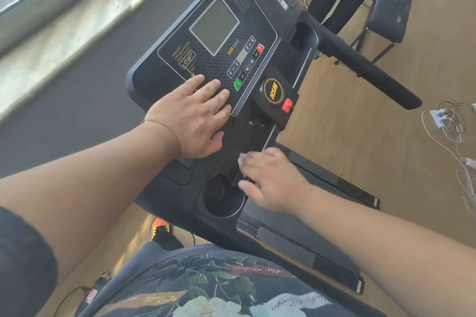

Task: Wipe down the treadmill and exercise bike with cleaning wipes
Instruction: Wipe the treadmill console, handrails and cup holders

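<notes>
- On the lower tray of the treadmill console (180, 80), just beside the round cup holder (222, 198), the right hand (273, 183) presses a white cleaning wipe (243, 158) flat against the black plastic; only a corner of the wipe shows past the fingers, so its fold cannot be told; the grip here is a flat press with fingers spread over the wipe, thumb out toward the cup holder.
- The left hand (198, 116) lies open and flat on the edge of the button panel, fingers straight, holding nothing; it appears to steady the person; it sits near the green button (238, 83), so it would do well to stay clear of the keys.
- The step in hand looks like wiping the tray between the panel and the cup holder; to do it well, the wipe should probably travel in overlapping strokes along the tray, then dip into the cup holder and the slot below the round HSM knob (273, 90).
- The red safety clip (287, 105) sits just above the tray; a careless stroke could knock it loose; a light touch there seems wise.
- The screen (215, 24) and the far handrail (368, 69) show no wipe on them now; whether they are already clean cannot be judged.
- The exercise bike is not clearly in view; a black padded stool (391, 0) stands beyond the handrail; loose cables (448, 121) lie on the floor to the right, a trip risk when moving on.
</notes>
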